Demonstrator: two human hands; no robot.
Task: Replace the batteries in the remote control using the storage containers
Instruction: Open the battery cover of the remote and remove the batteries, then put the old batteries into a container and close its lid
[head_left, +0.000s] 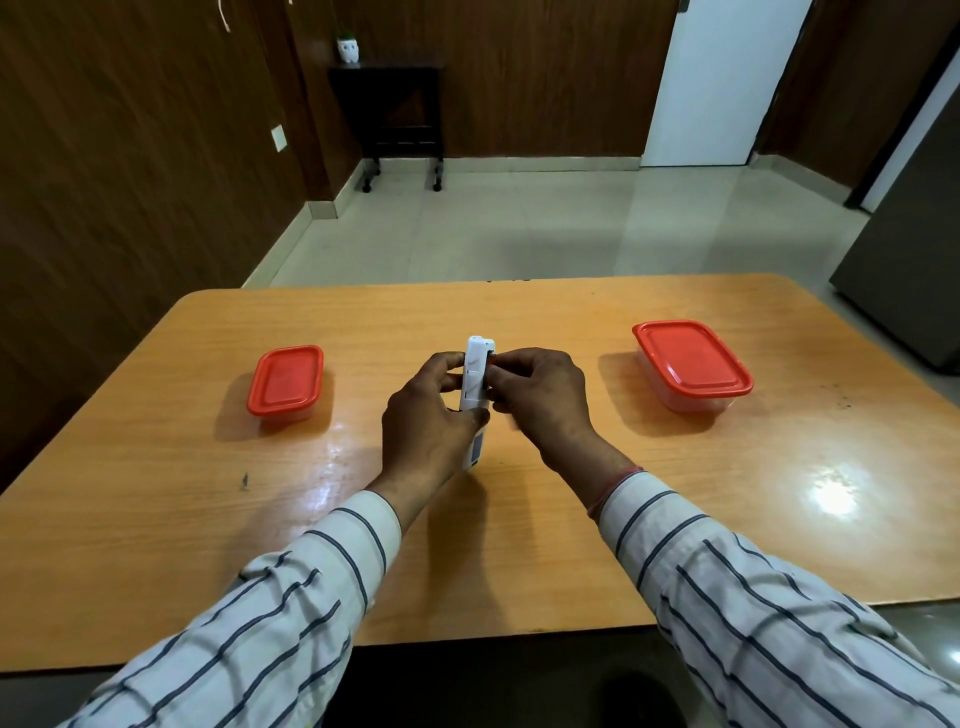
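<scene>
Table layout: remote control at centre, one lidded container to each side.

Remote control (476, 384) held edge-up above the middle of the table (519, 545), between left hand (426, 431) and right hand (540, 395). Left hand wrapped around the near half; right hand fingertips (500, 364) touching the far half. Smaller container (285, 382) on the table, well left of the hands; larger container (691, 364) on the table, well right, slightly farther back. Lids seated on both. Side table (387, 114) against the far wall, left of centre, small pot (347, 48) on top.
</scene>
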